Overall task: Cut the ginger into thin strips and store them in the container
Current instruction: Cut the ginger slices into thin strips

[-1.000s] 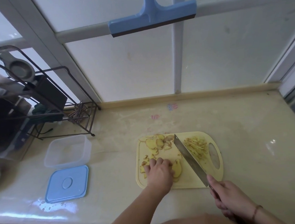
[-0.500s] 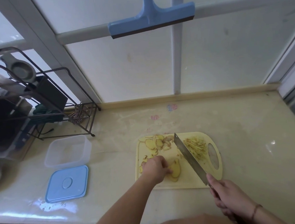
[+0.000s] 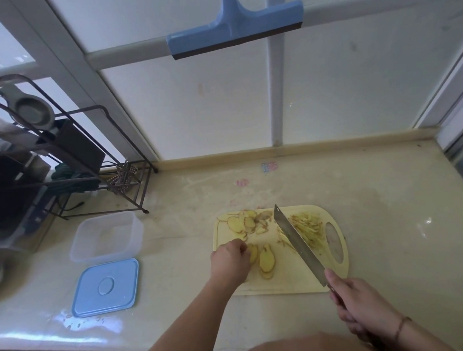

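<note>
On the cutting board (image 3: pixel 286 282), the left hand (image 3: pixel 229 262) pinches thin, likely slippery ginger slices (image 3: pixel 262 258), best stacked flat by their edges, while the right hand (image 3: pixel 359 302) grips the knife (image 3: pixel 297 242).

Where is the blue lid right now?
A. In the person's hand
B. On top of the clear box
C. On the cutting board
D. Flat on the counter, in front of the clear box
D: the blue lid lies flat on the counter, just nearer the person than the open clear box.
</note>
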Demonstrator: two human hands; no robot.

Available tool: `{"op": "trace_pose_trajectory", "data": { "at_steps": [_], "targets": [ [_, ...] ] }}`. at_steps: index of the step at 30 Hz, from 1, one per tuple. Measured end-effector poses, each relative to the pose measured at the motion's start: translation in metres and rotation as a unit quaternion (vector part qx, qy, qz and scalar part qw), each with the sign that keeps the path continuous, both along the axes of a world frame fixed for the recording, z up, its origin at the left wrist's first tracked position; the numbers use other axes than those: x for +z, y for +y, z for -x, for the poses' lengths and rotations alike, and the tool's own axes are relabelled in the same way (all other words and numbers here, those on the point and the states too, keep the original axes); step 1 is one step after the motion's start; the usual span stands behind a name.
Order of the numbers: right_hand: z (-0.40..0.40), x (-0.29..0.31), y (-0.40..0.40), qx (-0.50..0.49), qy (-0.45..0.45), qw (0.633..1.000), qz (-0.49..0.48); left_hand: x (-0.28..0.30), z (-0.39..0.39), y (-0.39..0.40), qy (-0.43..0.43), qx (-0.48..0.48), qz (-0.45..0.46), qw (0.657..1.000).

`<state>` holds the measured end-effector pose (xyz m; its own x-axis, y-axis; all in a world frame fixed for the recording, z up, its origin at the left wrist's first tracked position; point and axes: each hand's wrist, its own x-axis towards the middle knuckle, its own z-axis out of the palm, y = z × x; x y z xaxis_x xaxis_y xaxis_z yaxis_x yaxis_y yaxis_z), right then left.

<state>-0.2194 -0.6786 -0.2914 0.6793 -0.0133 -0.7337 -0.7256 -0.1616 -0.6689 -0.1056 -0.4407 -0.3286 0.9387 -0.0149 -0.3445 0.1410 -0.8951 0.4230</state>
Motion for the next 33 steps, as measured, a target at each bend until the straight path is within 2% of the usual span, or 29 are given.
{"op": "trace_pose_trajectory", "data": {
  "at_steps": [3,5,8,13,17,29,31,33],
  "targets": [
    [0.001,-0.002,0.0,0.002,0.0,1.0,0.004,0.0,0.005,-0.004,0.007,0.101,0.124,0.987],
    [0.001,-0.001,0.0,0.005,-0.004,1.0,0.006,-0.003,0.011,-0.01,0.005,0.108,0.138,0.985],
    [0.001,-0.001,0.0,0.008,-0.006,1.0,0.005,-0.009,0.019,-0.018,-0.001,0.079,0.141,0.987],
    [0.003,0.001,0.0,0.012,-0.008,1.0,0.003,-0.01,0.023,-0.022,-0.059,-0.03,0.023,0.998],
    [0.006,-0.001,0.0,0.027,0.006,1.0,0.002,-0.011,0.026,-0.024,-0.049,-0.013,0.033,0.998],
    [0.004,-0.014,-0.004,0.122,0.02,0.991,0.057,-0.015,0.044,-0.063,-0.024,0.124,0.133,0.983],
    [-0.003,-0.012,-0.01,0.136,0.04,0.989,0.043,-0.018,0.044,-0.057,-0.02,0.119,0.15,0.981],
    [-0.011,-0.01,-0.02,0.148,0.049,0.987,0.041,-0.024,0.042,-0.051,-0.017,0.056,0.125,0.99]
  ]
}}
